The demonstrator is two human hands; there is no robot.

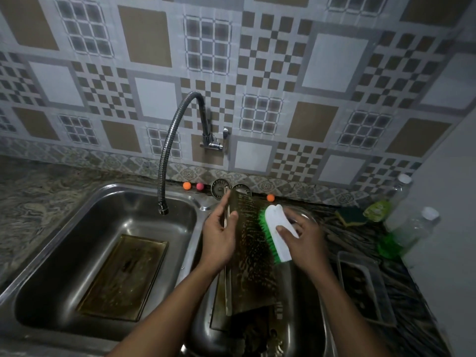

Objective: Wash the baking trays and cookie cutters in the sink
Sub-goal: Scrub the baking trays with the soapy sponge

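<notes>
1. Scrubbing is the step in hand. The left grip (219, 238) is curled round the long edge of a tray (252, 266), thumb on its face, and holds it tilted up on end over the right basin of the sink (64, 253).
2. The right grip (301, 240) is wrapped over the white back of a brush (277, 228). Its green bristles press on the tray's face just left of that grip.
3. That face is dark, streaked and speckled brown, with no suds I can make out. I'd call it far from clean.
4. Well left of the left grip, a second tray (123, 276) lies flat on the floor of the left basin under a brown film. Whether it is soaking or simply waiting, I cannot tell.
5. Up and left of the left grip, the tap (164, 161) hangs over that basin with no stream showing. Rinsing looks yet to come.
6. Below and right of the right grip, a third tray (360, 287) sits on the bench with dark residue inside, unwashed by my reading.
7. Just beyond the left grip, by the wall, are two round metal pieces (221, 188). Cutters or strainers, I cannot tell, and there is no sure cutter in sight.
8. Well right of the right grip, a sponge (351, 215) and a soap bottle (378, 210) stand ready.
9. On progress, it looks early. One tray is mid-scrub and none is visibly finished, with two more trays and the cutters left.
</notes>
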